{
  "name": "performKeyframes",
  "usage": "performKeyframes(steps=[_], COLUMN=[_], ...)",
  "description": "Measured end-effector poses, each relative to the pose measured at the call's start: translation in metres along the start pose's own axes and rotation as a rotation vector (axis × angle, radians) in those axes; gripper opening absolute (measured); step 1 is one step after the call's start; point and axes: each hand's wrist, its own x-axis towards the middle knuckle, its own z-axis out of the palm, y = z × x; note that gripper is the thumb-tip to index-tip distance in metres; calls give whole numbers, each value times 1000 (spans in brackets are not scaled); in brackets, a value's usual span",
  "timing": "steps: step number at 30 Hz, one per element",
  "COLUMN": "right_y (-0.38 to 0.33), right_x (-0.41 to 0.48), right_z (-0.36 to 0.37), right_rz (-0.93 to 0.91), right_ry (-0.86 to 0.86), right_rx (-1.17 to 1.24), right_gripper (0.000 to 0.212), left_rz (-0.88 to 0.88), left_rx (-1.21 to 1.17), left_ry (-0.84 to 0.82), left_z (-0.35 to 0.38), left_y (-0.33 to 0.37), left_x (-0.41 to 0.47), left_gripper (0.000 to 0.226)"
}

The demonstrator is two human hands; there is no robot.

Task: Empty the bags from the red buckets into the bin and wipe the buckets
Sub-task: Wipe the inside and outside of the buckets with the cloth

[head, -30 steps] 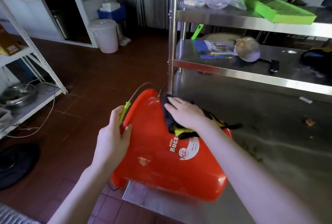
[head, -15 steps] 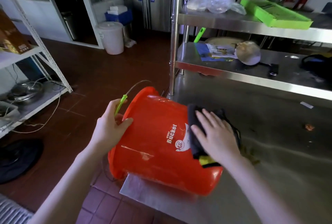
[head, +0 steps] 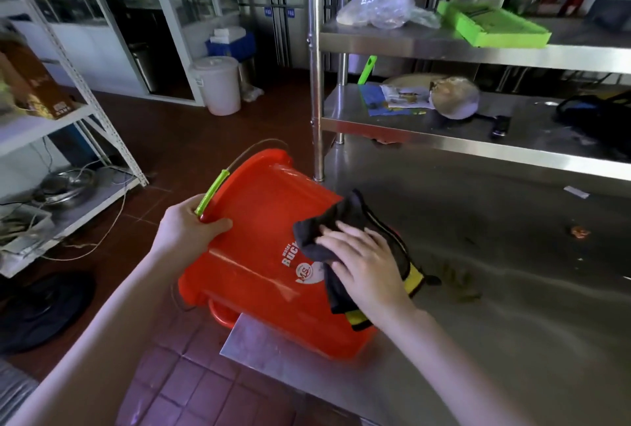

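Steel tabletop (head: pixel 478 289) has the red bucket (head: pixel 259 255) lying on its side at the near-left corner, mouth hanging off the edge. Left hand (head: pixel 191 231) fingers are clamped on the rim by the green handle grip, right hand (head: pixel 362 261) spread flat, pressing a black-and-yellow cloth (head: pixel 345 221) on the wall. Wiping step; I'd guess next is rolling the bucket to reach an unwiped side

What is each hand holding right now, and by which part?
The left hand grips the red bucket by its rim, beside the green handle grip. The right hand presses a dark cloth flat against the bucket's side.

Red bucket (head: pixel 259 255) – tipped sideways on table edge (head: pixel 273 350)
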Motion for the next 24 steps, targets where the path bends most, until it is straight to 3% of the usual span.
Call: performKeyframes(steps=[5,8,12,15,17,19,24], right_y=[38,69,93,94,90,84,64], right_x=[-7,-16,-27,-42,-53,-56,-20], right_z=[-6,9,45,73,88,100,104], right_rz=[128,247,370,365,334,299,247], right_ry=[19,-73,-253,-488,-621,-663,-562], right_rx=[307,285,197,179,160,176,289], right_gripper=[25,27,29,22,18,28,41], left_rz=[248,386,548,695,716,718,734], left_rx=[226,377,578,701,766,829,928], left_ry=[152,217,285,287,273,268,225], left_z=[-13,-18,-21,-22,-22,-23,-31], left_y=[36,48,40,22,10,-2,-31], left_x=[3,6,5,2,-1,-5,-10], left_gripper=[48,50,53,51,48,48,47])
